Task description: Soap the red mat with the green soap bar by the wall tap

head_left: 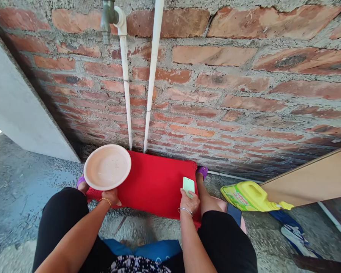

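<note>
My left hand (pixel 111 197) is closed on the near rim of a pale pink plastic basin (pixel 108 167). The basin is over the left end of a red cloth (pixel 156 182), and only a few small specks show inside it. My right hand (pixel 190 201) grips a pale green bar of soap (pixel 188 184) above the cloth's right end. The cloth lies flat in a long rectangle between my feet; whatever supports it is hidden. Purple footwear shows on my left foot (pixel 82 182) and right foot (pixel 202 172).
A brick wall (pixel 193 94) rises in front, with white pipes (pixel 152 76) and a tap (pixel 106 22). At right a yellow detergent jug (pixel 250 195) lies near a leaning board (pixel 312 178) and a shoe (pixel 295 239). A grey slab (pixel 25 91) stands at left beside wet concrete.
</note>
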A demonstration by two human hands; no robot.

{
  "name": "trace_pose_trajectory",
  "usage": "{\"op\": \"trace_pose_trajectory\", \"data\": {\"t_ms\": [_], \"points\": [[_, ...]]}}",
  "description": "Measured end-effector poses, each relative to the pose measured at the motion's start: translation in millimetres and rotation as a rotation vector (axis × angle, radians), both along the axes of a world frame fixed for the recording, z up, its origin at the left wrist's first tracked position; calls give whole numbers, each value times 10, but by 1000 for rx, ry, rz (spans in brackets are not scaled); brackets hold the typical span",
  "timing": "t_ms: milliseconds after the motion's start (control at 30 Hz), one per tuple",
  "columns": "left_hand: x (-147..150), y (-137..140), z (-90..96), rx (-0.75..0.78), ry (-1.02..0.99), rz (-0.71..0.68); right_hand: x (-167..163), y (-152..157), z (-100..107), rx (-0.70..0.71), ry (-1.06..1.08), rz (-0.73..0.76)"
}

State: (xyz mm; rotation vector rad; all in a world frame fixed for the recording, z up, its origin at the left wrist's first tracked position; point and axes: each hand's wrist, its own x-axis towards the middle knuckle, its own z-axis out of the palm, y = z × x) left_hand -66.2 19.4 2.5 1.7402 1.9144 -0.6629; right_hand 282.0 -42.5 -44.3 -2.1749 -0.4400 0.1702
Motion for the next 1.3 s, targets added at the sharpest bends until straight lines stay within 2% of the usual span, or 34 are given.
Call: {"op": "trace_pose_trajectory", "data": {"t_ms": [67,200,267,333,400,533,600,667,733,833,967,1133,1300], "points": [[3,-5,11,-4,7,-20,39,-20,20,66,-27,18],[-7,-12,9,5,1,-42,-375,-1,14,143,-79,378],[-18,-13,-9,23,1,-38,-642,4,-21,130,-81,555],[-29,-12,-30,36,-2,-32,-799,-10,-53,82,-95,666],[-38,-9,-47,33,-10,-32,-793,-46,-57,-21,-115,654],[-43,-3,-58,35,-13,-50,-452,-151,58,-274,-128,371],[-43,-1,-50,33,-2,-64,-296,-199,150,-338,-123,273],[-44,-1,-36,27,-2,-79,-237,-236,233,-361,-117,243],[-46,-3,-17,18,-12,-84,-275,-263,300,-413,-91,261],[-50,-9,11,-16,-22,-65,-400,-280,386,-584,-48,340],[-45,-26,58,-24,-15,-61,-450,-264,498,-724,-147,432],[-47,-116,142,7,-14,-104,-380,-190,563,-761,-186,523],[-100,-310,103,80,25,-221,-495,-118,603,-673,-167,655]]}}
